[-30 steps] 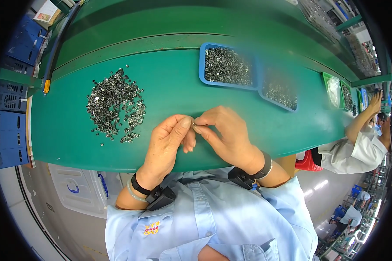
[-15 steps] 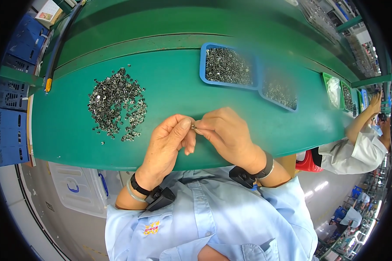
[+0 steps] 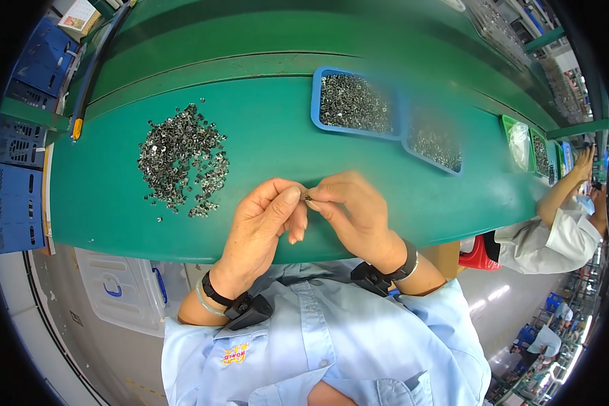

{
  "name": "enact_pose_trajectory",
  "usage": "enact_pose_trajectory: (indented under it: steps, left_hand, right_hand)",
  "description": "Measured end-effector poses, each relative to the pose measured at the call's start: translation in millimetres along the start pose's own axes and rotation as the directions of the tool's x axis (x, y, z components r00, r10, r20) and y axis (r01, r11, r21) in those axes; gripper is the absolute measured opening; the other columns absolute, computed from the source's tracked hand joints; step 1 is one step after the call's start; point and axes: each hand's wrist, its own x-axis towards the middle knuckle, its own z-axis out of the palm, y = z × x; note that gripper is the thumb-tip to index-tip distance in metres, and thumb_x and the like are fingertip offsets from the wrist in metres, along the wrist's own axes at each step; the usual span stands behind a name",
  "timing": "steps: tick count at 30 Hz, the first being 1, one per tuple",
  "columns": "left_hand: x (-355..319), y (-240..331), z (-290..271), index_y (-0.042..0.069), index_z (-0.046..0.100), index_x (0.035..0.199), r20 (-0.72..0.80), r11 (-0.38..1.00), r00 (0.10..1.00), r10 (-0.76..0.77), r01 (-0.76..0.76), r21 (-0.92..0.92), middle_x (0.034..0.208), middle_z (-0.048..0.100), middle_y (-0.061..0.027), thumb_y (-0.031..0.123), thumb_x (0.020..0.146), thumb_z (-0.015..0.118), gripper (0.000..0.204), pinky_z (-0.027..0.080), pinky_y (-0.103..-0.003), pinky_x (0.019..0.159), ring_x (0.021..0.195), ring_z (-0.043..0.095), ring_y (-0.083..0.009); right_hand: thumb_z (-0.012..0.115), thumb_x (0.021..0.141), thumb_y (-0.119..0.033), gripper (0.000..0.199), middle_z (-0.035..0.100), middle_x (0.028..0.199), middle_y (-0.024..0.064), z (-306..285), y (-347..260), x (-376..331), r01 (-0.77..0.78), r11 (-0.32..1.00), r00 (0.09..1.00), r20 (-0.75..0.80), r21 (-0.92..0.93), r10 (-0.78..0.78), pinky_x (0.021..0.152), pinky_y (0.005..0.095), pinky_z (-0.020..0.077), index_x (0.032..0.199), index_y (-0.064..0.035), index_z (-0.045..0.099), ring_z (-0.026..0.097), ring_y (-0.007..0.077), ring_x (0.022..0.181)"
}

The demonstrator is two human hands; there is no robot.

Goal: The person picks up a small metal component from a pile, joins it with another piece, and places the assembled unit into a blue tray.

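At the far left edge, blue crates point(image 3: 13, 142) stand stacked beside the green surface point(image 3: 264, 142), and a small cardboard box point(image 3: 80, 15) with a pale label sits at the upper left corner. A clear plastic bin point(image 3: 118, 291) with a blue handle rests below the surface's near edge. On the surface, a loose pile of small metal parts point(image 3: 181, 159) lies spread out, well to the left of the hands.

The left hand point(image 3: 260, 227) comes up from the lower edge with the forearm angled up and to the right, wrist wearing a dark band, fingers curled and the thumb and forefinger pinched together at the tip. The right hand point(image 3: 355, 213) reaches in from the right, its forearm angled up and to the left, also with a dark wristband, fingertips closed toward the left hand. Between both sets of fingertips sits one tiny metal part point(image 3: 306, 197), gripped from both sides just above the near edge of the surface; it is too small to tell its long axis or which way it points.

Beyond the hands, a blue tray point(image 3: 355, 103) holds more metal parts, with a second blue tray point(image 3: 434, 143) touching its right side. Farther right lie green trays point(image 3: 521, 142), and another person's arm point(image 3: 561, 193) in a white sleeve reaches onto the surface.
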Motion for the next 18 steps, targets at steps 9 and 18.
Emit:
enact_pose_trajectory:
  steps: [9, 18]
  left_hand:
    - [-2.1, 1.8, 1.3, 0.002, 0.056, 0.100, -0.004, 1.000, 1.000, 0.004, -0.004, -0.022, 0.073, 0.058, -0.0035, 0.021, 0.095, 0.051, 0.020, 0.042, -0.022, 0.055, 0.061, 0.052, -0.0089]
    - [1.5, -0.5, 0.7, 0.003, 0.056, 0.096, -0.032, 1.000, 0.999, -0.008, 0.008, -0.012, 0.071, 0.058, -0.0032, 0.020, 0.094, 0.055, 0.017, 0.042, -0.022, 0.053, 0.060, 0.052, -0.0091]
  right_hand:
    - [0.070, 0.074, 0.000, 0.021, 0.062, 0.087, 0.0066, -4.2, 1.5, 3.6, 0.051, 0.999, 0.998, 0.042, -0.005, -0.051, 0.067, 0.0311, 0.0469, 0.092, -0.0060, 0.060, 0.059, 0.0228, 0.077]
    - [0.071, 0.072, -0.006, 0.019, 0.061, 0.082, 0.0034, -2.9, -1.3, 6.1, 0.078, 0.992, 0.997, 0.011, -0.102, -0.077, 0.064, 0.0322, 0.0439, 0.087, -0.0078, 0.061, 0.059, 0.0203, 0.075]
